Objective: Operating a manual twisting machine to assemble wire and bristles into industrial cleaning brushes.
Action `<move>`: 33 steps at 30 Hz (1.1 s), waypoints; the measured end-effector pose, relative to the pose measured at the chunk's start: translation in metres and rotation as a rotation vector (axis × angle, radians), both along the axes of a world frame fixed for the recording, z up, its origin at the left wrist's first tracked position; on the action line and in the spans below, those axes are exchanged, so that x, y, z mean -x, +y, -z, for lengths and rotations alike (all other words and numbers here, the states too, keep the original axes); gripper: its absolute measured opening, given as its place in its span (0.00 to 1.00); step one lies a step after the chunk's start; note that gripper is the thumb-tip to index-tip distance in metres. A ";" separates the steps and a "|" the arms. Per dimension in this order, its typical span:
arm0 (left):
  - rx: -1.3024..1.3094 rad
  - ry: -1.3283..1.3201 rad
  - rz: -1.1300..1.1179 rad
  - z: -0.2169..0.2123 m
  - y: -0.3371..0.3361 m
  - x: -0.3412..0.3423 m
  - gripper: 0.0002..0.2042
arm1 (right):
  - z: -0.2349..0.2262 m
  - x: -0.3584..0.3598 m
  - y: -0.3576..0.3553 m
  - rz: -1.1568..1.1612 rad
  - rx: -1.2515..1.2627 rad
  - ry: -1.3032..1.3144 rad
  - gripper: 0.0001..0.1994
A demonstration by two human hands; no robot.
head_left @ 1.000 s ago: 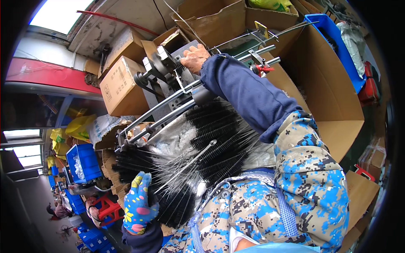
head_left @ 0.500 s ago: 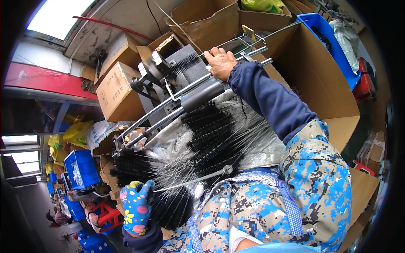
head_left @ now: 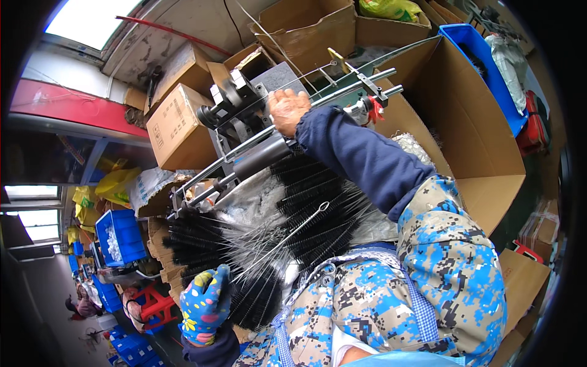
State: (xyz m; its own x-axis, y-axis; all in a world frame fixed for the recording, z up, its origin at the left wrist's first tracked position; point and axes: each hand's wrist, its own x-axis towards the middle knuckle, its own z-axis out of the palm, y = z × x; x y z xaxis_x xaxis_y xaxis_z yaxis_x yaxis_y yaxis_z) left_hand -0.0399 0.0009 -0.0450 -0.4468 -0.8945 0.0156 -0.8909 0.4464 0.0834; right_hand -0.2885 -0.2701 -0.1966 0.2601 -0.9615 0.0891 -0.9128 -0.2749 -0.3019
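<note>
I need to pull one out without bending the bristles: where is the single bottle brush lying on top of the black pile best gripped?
Grip the brush by its bare twisted-wire handle near the loop end, from above. The wire lies exposed across the pile; its bristled end points toward the gloved left hand.

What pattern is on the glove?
Blue glove with colourful flowers, on the left hand; head view.

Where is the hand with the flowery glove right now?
In the head view, the gloved left hand is low on the left, gripping the wire stems of a fan of black bottle brushes spread across the lap.
</note>
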 end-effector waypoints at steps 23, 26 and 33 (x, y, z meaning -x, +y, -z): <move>0.277 0.138 0.053 0.026 -0.019 0.003 0.21 | -0.007 0.134 -0.047 0.250 0.291 0.268 0.14; 0.327 0.281 0.088 0.018 -0.029 0.014 0.19 | 0.002 0.142 -0.058 0.058 0.027 0.247 0.08; 0.558 0.074 -0.135 -0.011 -0.016 -0.015 0.19 | -0.041 0.161 0.063 -0.108 -0.235 -0.190 0.07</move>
State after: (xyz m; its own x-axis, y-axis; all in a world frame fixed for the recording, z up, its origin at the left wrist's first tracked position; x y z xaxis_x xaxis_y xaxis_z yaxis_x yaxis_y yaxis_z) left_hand -0.0251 -0.0148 -0.0341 -0.3094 -0.7908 0.5281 -0.9437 0.3238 -0.0680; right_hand -0.4496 -0.2069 -0.1559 0.3618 -0.9292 -0.0753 -0.8033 -0.2698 -0.5309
